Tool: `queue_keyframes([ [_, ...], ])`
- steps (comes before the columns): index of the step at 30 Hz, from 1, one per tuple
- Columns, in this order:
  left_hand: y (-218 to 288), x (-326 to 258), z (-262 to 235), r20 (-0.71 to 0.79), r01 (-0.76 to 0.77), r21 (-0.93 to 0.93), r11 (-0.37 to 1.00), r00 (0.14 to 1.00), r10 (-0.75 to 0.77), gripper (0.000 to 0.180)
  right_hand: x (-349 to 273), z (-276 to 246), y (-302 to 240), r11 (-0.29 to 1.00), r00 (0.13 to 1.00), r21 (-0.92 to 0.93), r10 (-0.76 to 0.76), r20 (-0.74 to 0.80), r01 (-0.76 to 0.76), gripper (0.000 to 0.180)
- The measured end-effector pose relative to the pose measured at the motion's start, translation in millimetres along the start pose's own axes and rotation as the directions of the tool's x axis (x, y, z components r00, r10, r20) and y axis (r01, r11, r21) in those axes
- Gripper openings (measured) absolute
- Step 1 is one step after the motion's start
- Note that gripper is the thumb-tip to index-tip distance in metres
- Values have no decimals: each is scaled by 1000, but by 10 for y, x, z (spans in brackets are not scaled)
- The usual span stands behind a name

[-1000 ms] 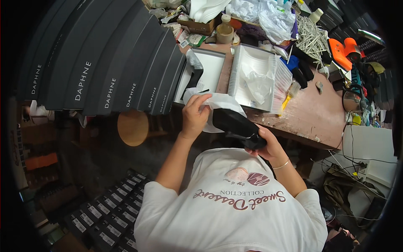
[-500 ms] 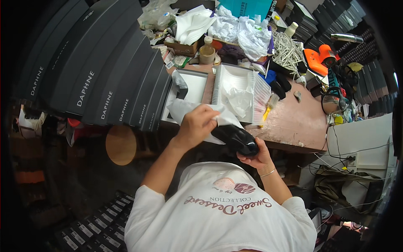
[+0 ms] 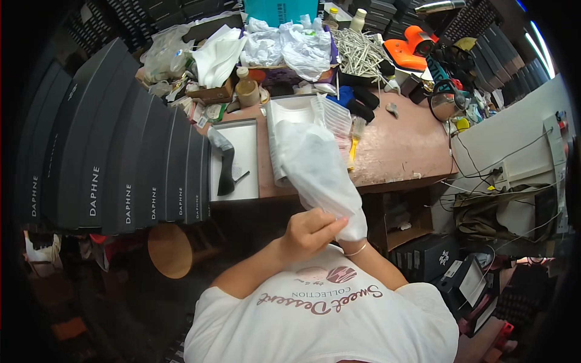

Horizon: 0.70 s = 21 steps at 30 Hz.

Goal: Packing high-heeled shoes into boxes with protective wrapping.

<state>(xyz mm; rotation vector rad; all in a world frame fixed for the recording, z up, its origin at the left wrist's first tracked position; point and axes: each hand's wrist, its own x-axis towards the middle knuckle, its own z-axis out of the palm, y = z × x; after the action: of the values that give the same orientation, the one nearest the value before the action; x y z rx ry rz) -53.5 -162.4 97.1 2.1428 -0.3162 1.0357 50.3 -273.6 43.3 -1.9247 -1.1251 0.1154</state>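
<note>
A white sheet or bag of thin, soft material (image 3: 311, 154) stretches from the open box toward my body. My left hand (image 3: 311, 233) pinches its near edge. The near end of the white material drapes over my right hand (image 3: 352, 246), so only the wrist side shows and its fingers are hidden. Faint darker shading shows through the material, but its contents cannot be made out. Left of it, a black high-heeled shoe (image 3: 227, 163) with clear plastic at one end lies in a shallow white tray with a dark rim (image 3: 249, 136).
Tall dark shoe boxes (image 3: 109, 163) stand at the left. An open white box (image 3: 287, 109) sits under the material's far end. A yellow-handled brush (image 3: 353, 147), a bottle (image 3: 247, 88), white sticks (image 3: 363, 54) and an orange tool (image 3: 407, 51) are on the pink table (image 3: 411, 148).
The white material now covers the right hand and the black shoe it held, which no longer shows. My left hand has moved nearer my body. The view has shifted, revealing the whole heeled shoe.
</note>
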Motion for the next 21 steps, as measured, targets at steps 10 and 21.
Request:
queue_keyframes([
  [10, -250, -272, 276, -4, 596, -773, 219, 341, -940, 70, 565, -77, 301, 970, 921, -177, -90, 380, 167, 39],
  [21, -774, 6, 843, -503, 787, -393, 476, 250, -828, 69, 911, -502, 977, 125, 805, 822, 328, 495, -556, 56],
])
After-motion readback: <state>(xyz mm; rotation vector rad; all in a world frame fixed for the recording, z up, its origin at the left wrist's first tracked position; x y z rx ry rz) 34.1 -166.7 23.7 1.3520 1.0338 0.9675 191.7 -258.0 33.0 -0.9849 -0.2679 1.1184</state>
